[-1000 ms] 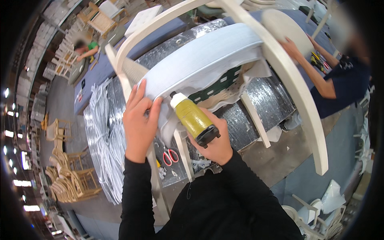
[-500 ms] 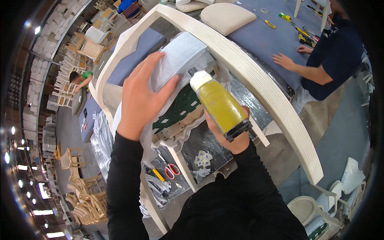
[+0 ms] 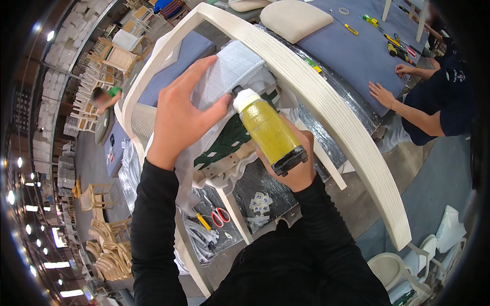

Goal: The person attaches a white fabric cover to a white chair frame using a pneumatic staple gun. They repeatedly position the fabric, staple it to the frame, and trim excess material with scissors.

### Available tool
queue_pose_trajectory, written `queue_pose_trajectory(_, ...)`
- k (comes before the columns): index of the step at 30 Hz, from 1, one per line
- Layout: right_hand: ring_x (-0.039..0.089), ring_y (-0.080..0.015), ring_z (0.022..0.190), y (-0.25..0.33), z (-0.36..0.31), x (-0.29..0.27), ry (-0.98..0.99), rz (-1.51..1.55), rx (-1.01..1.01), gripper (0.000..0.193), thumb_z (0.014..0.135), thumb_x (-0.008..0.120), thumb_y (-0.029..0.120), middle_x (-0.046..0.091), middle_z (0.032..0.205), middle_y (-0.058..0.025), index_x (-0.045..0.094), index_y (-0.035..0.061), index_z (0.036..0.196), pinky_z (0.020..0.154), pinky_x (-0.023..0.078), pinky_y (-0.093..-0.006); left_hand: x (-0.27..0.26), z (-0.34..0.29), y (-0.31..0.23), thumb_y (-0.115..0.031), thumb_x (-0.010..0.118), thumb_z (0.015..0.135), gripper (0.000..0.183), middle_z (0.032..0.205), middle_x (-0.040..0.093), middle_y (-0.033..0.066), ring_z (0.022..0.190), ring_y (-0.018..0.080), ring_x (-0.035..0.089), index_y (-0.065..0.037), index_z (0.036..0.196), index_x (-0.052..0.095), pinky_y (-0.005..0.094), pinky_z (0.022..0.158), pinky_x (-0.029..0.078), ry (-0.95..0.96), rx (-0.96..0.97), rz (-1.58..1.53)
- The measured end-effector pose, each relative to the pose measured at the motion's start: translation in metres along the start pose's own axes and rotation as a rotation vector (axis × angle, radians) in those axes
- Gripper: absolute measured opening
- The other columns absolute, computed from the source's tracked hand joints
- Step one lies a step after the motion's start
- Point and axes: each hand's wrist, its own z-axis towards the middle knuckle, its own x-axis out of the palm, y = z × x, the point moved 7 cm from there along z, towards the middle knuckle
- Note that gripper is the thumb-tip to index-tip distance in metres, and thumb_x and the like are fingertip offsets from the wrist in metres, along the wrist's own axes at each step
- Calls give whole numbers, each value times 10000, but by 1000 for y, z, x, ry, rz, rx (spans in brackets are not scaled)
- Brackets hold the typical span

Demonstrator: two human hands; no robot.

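Observation:
A pale wooden chair frame (image 3: 352, 125) lies tipped over in front of me, its long curved rail running across the view. Light grey-blue woven fabric (image 3: 232, 64) covers its seat, and green webbing (image 3: 224, 137) shows on the underside. My left hand (image 3: 178, 115) lies on the fabric with fingers stretched and thumb spread along the edge. In my right hand (image 3: 296, 176) is a yellow staple gun (image 3: 268, 130) with a white collar and black nose. That nose sits at the fabric's edge beside my left thumb; whether it touches is hard to tell. The right fingers are mostly hidden behind the tool.
Red-handled scissors (image 3: 220, 218), a yellow-handled tool (image 3: 203, 222) and small white labels (image 3: 260, 203) lie on the plastic-covered surface below. A beige seat pad (image 3: 295, 20) rests on the blue-grey table (image 3: 342, 48). A co-worker (image 3: 434, 102) stands at the right; stacked chairs line the left.
The staple gun and my right hand have moved slightly left, bringing the nose close to my left thumb. My left hand stays on the fabric. The co-worker has shifted right in view.

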Motion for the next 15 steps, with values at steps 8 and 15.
queue_pose_trajectory(8,852,-291,862,5,-1,5,11,6,51,449,893,875,91,836,985,-131,724,-25,1300,782,640,-348,1,-1,3,-264,865,833,679,1372,785,242,1273,401,768,-26,1453,725,435,1110,564,-3,-8,-53)
queue_pose_trajectory(15,846,-293,850,4,-5,11,15,-49,57,461,882,883,90,834,985,-140,724,-23,1300,778,640,-350,-3,-2,5,-271,888,833,678,1386,781,244,1284,418,760,-1,1434,727,447,1122,568,-2,14,-64)
